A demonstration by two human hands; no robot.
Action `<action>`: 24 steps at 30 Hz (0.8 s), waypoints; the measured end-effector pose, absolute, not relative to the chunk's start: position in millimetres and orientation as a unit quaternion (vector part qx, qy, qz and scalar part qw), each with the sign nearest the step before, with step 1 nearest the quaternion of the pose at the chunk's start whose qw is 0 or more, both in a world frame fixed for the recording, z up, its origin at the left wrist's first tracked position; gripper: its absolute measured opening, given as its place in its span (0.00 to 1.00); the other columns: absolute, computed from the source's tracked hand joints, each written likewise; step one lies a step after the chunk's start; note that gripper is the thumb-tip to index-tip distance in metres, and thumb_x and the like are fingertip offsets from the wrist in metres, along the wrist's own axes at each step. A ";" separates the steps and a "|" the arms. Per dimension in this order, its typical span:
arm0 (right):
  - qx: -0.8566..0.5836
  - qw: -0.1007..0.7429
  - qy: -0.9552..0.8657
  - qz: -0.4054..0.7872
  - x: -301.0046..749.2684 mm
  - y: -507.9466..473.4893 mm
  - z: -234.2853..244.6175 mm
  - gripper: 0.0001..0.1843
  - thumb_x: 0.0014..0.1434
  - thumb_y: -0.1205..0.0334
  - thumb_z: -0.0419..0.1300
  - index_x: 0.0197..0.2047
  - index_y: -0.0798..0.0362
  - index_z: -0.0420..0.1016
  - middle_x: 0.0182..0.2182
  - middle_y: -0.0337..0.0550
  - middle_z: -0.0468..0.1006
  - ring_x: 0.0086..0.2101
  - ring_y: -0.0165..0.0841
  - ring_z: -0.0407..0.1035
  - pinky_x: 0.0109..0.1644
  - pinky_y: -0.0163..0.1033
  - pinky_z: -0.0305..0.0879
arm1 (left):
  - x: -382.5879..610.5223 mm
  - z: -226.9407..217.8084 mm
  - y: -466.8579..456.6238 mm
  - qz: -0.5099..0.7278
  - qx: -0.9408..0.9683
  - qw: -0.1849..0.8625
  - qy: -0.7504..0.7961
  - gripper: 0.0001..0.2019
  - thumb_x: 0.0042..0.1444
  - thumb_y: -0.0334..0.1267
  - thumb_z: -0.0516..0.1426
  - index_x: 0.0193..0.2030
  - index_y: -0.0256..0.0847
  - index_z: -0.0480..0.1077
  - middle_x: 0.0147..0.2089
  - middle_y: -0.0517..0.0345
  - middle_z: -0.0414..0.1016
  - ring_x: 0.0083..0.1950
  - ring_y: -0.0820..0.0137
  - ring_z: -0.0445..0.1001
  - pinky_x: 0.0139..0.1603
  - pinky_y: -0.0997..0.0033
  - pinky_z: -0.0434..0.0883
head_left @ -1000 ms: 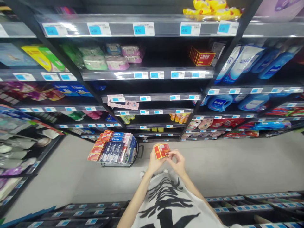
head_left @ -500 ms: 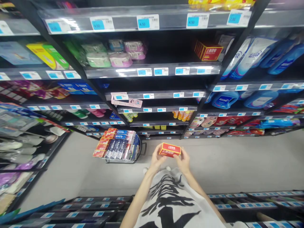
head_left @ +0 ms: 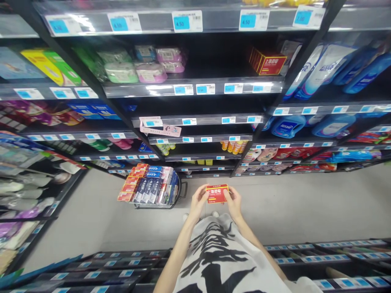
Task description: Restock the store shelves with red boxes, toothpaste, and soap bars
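Observation:
A red soap box (head_left: 217, 194) with yellow edges and white lettering is held in front of my body, its broad face turned up toward me. My left hand (head_left: 198, 200) grips its left end, thumb on the face. My right hand (head_left: 233, 200) closes on the right end in the same way, with the fingers mostly hidden behind. Similar red soap boxes (head_left: 270, 65) stand at the right end of the shelf ahead.
A cart (head_left: 157, 206) packed with red, blue and white boxes stands on the floor at my left. Ahead, shelves (head_left: 195, 89) carry wrapped soaps (head_left: 120, 72), orange bottles (head_left: 233, 146) and blue detergent bottles (head_left: 287, 126). Another shelf row (head_left: 122, 274) lies close behind me.
Both hands have tilted the soap box so that its broad lettered face now shows, where before the top and a narrow side were seen. The view has shifted slightly.

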State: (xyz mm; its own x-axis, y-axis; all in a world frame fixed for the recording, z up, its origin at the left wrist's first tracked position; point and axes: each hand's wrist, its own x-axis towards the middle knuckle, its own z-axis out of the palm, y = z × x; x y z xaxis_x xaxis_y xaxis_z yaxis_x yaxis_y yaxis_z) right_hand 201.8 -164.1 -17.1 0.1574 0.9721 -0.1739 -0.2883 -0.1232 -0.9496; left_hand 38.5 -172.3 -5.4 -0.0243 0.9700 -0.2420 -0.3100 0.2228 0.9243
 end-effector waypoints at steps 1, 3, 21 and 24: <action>-0.498 0.578 -0.330 0.556 202.7 -163.6 -17.3 0.25 0.54 0.41 0.70 0.43 0.53 0.80 0.31 0.42 0.81 0.23 0.30 0.70 0.19 0.33 0.67 | 38.7 -3.3 -171.5 0.518 0.344 0.608 0.493 0.27 0.55 0.56 0.67 0.56 0.41 0.75 0.54 0.48 0.80 0.53 0.61 0.77 0.48 0.71 0.74; -0.463 0.596 -0.316 0.574 205.8 -162.7 -17.2 0.24 0.56 0.40 0.68 0.44 0.52 0.80 0.32 0.42 0.81 0.22 0.30 0.70 0.19 0.35 0.67 | 40.5 -0.7 -170.2 0.524 0.324 0.610 0.498 0.25 0.55 0.56 0.67 0.52 0.42 0.76 0.52 0.51 0.79 0.51 0.64 0.76 0.44 0.74 0.73; -0.478 0.526 -0.418 0.567 217.3 -166.0 -20.2 0.17 0.57 0.46 0.70 0.35 0.52 0.80 0.24 0.40 0.80 0.23 0.30 0.73 0.30 0.36 0.71 | 55.5 5.0 -194.3 0.588 -0.166 0.777 0.156 0.09 0.71 0.25 0.47 0.47 0.34 0.67 0.32 0.66 0.60 0.17 0.90 0.53 0.18 0.89 0.53; -0.469 0.507 -0.432 0.580 215.1 -168.0 -19.5 0.17 0.57 0.46 0.70 0.35 0.52 0.80 0.25 0.41 0.81 0.24 0.31 0.73 0.30 0.36 0.71 | 53.5 1.3 -196.4 0.593 -0.141 0.773 0.176 0.08 0.70 0.24 0.48 0.44 0.35 0.67 0.32 0.65 0.61 0.17 0.88 0.51 0.18 0.89 0.53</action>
